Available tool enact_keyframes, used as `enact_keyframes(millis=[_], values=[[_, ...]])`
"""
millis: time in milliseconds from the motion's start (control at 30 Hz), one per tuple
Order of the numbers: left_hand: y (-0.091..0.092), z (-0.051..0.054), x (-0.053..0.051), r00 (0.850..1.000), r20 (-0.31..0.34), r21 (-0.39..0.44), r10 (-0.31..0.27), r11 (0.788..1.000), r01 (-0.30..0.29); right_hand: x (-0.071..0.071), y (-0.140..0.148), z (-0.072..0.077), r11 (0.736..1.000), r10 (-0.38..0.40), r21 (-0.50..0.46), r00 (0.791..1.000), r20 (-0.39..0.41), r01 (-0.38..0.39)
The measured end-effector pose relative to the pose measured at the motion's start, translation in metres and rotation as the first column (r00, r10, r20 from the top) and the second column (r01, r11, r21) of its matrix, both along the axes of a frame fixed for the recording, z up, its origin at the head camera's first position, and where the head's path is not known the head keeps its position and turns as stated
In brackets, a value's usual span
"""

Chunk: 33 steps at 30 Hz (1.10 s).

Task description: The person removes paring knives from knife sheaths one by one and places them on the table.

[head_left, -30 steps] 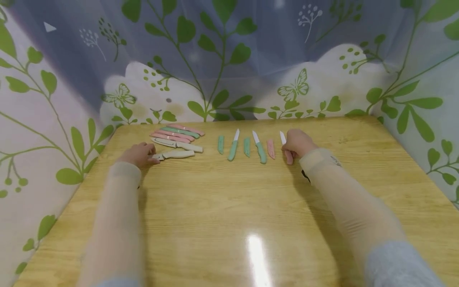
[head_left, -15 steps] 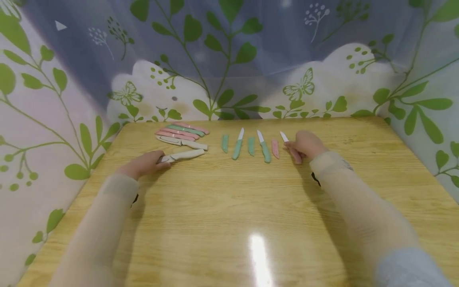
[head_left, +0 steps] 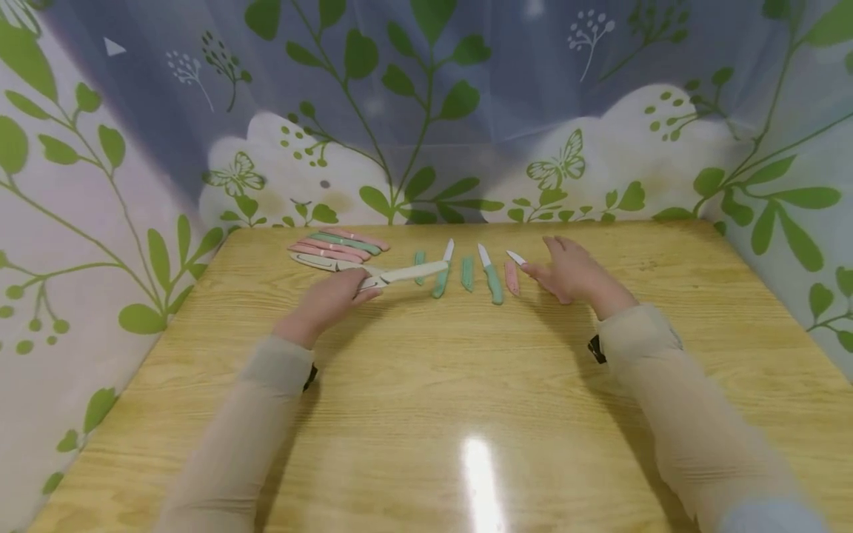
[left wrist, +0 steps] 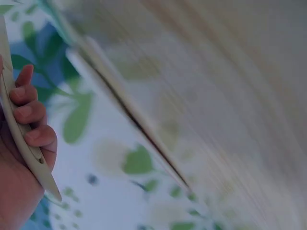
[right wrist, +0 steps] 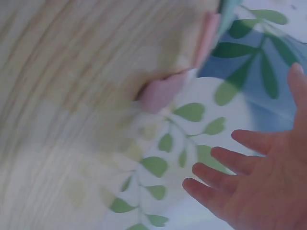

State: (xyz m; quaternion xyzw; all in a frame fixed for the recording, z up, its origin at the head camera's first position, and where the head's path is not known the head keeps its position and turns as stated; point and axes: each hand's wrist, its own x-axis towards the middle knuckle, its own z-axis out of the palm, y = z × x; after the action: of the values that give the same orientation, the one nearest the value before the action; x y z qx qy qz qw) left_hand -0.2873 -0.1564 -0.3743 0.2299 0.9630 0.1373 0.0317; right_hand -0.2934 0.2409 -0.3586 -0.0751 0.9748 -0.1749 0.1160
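I have the left hand (head_left: 329,300) curled round a cream knife (head_left: 413,272), held up off the bench (head_left: 426,363), its handle end pointing right and, from my head view, crossing in front of a green sheath (head_left: 419,257) and a green knife (head_left: 440,284). The right hand (head_left: 574,274) has its fingers straight and spread beside a pink knife (right wrist: 160,94); I can't tell whether it touches it. A pink sheath (head_left: 512,280) lies near that blade. I see another cream knife (head_left: 318,261) near several pink and green knives (head_left: 346,240).
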Motion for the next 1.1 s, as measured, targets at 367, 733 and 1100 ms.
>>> enact_keyframes(millis=[367, 733, 1100], values=[[0.087, 0.007, 0.015, 0.993, 0.01, 0.008, -0.121, 0.993, 0.121, 0.042, -0.018, 0.007, 0.976, 0.22, 0.021, 0.966, -0.139, -0.219], [0.137, 0.012, 0.025, 0.979, 0.009, -0.025, -0.205, 0.978, 0.205, 0.063, -0.03, 0.009, 0.928, 0.362, 0.168, 0.909, -0.208, -0.332], [0.143, 0.012, 0.035, 0.969, -0.046, -0.056, -0.242, 0.969, 0.24, 0.066, -0.032, 0.005, 0.936, 0.353, 0.05, 0.927, -0.127, -0.35]])
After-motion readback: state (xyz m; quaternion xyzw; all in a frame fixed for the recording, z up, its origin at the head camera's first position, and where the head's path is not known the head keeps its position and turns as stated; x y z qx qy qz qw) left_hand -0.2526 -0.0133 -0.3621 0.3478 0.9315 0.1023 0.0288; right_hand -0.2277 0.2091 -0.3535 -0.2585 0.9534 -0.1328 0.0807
